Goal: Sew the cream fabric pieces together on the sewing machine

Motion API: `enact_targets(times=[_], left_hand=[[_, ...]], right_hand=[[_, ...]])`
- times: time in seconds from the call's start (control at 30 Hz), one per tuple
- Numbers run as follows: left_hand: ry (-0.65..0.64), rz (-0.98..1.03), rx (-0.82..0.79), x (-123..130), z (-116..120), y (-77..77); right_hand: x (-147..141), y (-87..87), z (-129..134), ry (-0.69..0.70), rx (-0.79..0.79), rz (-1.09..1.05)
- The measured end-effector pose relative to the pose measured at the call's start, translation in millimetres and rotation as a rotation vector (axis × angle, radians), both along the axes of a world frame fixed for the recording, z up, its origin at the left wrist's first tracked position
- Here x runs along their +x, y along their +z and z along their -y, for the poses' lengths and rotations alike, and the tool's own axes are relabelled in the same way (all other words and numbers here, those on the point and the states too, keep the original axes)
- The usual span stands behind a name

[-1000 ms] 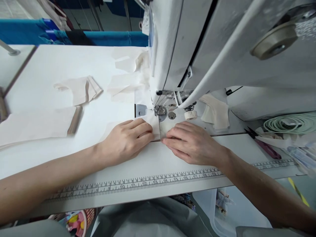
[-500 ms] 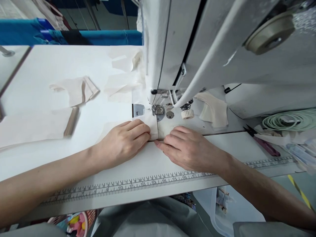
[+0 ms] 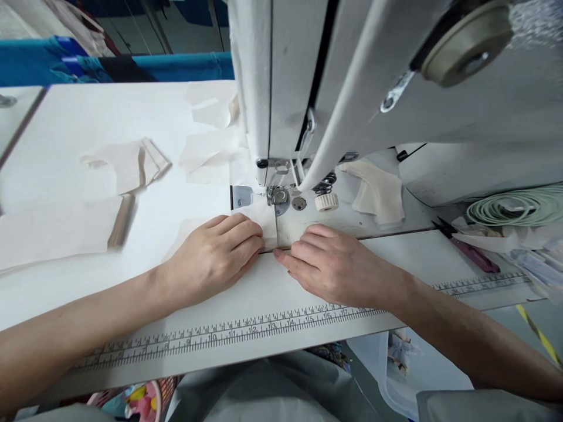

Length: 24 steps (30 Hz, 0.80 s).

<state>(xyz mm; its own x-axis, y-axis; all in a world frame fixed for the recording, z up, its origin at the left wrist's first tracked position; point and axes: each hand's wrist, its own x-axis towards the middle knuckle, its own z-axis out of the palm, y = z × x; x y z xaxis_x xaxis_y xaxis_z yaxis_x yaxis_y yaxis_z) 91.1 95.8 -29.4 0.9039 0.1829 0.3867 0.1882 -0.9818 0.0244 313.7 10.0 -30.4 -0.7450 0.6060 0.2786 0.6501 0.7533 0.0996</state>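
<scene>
A pale fabric piece (image 3: pixel 266 220) lies under the presser foot (image 3: pixel 271 196) of a white sewing machine (image 3: pixel 290 76). My left hand (image 3: pixel 217 255) rests on the fabric's left part, fingers curled together with the tips at its near edge; the thumb is hidden. Just right of the fabric, my right hand (image 3: pixel 329 264) lies on the table edge by the machine bed, fingers bent and bunched, index fingertip close to the fabric's corner. Whether anything is under its fingers is hidden.
Stacked pale pieces (image 3: pixel 57 228) and a smaller pile (image 3: pixel 129 164) lie left. More cut fabric (image 3: pixel 380 193) sits behind the right hand. Purple-handled snips (image 3: pixel 472 252) and coiled green cord (image 3: pixel 514 208) are at right. A printed ruler (image 3: pixel 246 331) lines the front edge.
The view has shifted slightly, and a metal lever on the machine head now shows below the round knob. Both hands keep nearly the same place beside the fabric.
</scene>
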Motion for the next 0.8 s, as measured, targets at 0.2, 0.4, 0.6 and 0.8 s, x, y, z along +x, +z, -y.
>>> enact_targets(times=[0.2, 0.4, 0.6, 0.8], left_hand=[[-0.002, -0.005, -0.023, 0.4, -0.6, 0.1], [0.004, -0.007, -0.055, 0.7, -0.5, -0.1], [0.000, 0.004, -0.049, 1.1, -0.9, 0.1], [0.004, 0.011, -0.003, 1.9, -1.2, -0.3]], right_hand=[[4.5, 2.5, -3.3, -0.016, -0.010, 0.004], [2.4, 2.7, -4.2, -0.025, -0.005, 0.008], [-0.6, 1.3, -3.6, -0.027, -0.028, 0.010], [-1.4, -0.2, -3.2, -0.038, -0.036, 0.012]])
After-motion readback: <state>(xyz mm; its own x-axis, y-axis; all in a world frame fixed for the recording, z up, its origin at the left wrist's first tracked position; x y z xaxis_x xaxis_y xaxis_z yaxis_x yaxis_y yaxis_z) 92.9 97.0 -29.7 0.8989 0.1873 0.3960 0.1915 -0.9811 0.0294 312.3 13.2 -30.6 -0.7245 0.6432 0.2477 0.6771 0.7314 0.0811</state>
